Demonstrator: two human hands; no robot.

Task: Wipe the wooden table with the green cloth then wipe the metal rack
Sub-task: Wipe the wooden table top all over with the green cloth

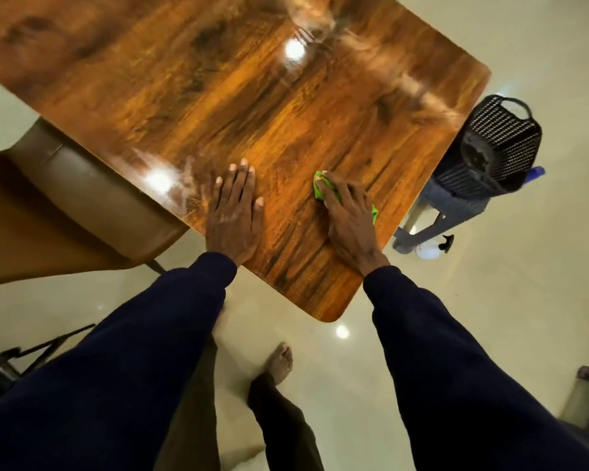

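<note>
The right hand (pixel 349 212) lies palm-down on the glossy, dark-grained wooden bench (pixel 218 96), pressing a small crumpled green cloth (pixel 320 190) flat beneath its fingers. The cloth is nearly covered: a bright corner shows past the fingertips and a sliver peeks out at the hand's outer edge. The hand is not curled round the cloth; the fingers are laid over it, close together, pinning it to the wood.

The left hand (pixel 233 212) rests just beside it, across a strip of bare wood, flat and empty with fingers slightly spread, seemingly bracing the person against the bench edge.

Both hands sit near the rounded corner closest to the person. From the right hand, almost all the unwiped-looking surface stretches ahead of the fingertips and off toward the left hand's side, where hazy smears catch the ceiling lights. The bench's long run leads away from the hands, so the wipe likely needs to push forward and sweep leftward; the right hand, already on the cloth, is the one placed to do it.

The wiping of the bench seems under way. A dark metal frame (pixel 31 355) shows behind the left sleeve; whether it is the rack cannot be told.
</note>
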